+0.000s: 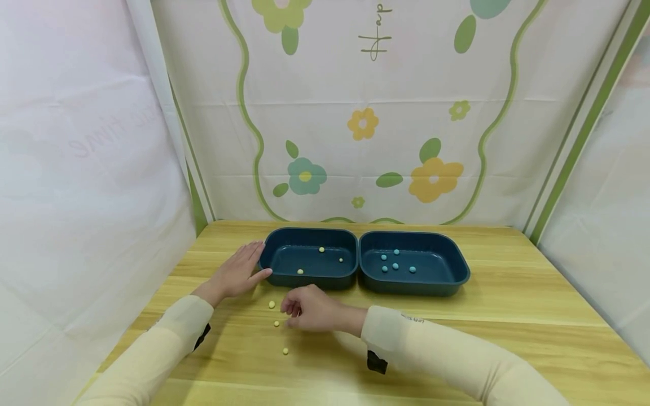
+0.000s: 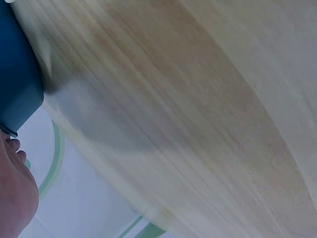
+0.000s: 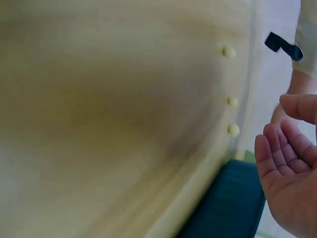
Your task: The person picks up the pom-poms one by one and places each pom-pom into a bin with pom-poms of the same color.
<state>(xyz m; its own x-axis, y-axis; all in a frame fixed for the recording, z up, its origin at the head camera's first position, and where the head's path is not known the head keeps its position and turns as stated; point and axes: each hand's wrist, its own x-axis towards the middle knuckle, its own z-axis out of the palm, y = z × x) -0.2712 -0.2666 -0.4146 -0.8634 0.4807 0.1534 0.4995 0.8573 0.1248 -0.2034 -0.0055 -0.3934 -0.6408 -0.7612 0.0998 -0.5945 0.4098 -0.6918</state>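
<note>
My left hand [image 1: 237, 272] rests against the left end of a dark blue bin [image 1: 310, 280], its fingers straight along the rim and the thumb at the front corner. Inside that bin lie three small yellow balls [image 1: 321, 249]. Three more yellow balls sit in a loose row on the table: one near the bin [image 1: 271, 304], a middle one [image 1: 276, 323] and a front one [image 1: 285, 351]. Just right of this row hovers my right hand [image 1: 316, 309], fingers loosely bent. In the right wrist view its palm [image 3: 292, 193] holds nothing, with thumb and fingers apart.
A second dark blue bin [image 1: 413, 287] stands against the first one's right side, with several light blue balls [image 1: 395, 266] in it. Both are on a wood-grain table [image 1: 508, 338]. Printed cloth [image 1: 325, 129] hangs behind the table and along both sides.
</note>
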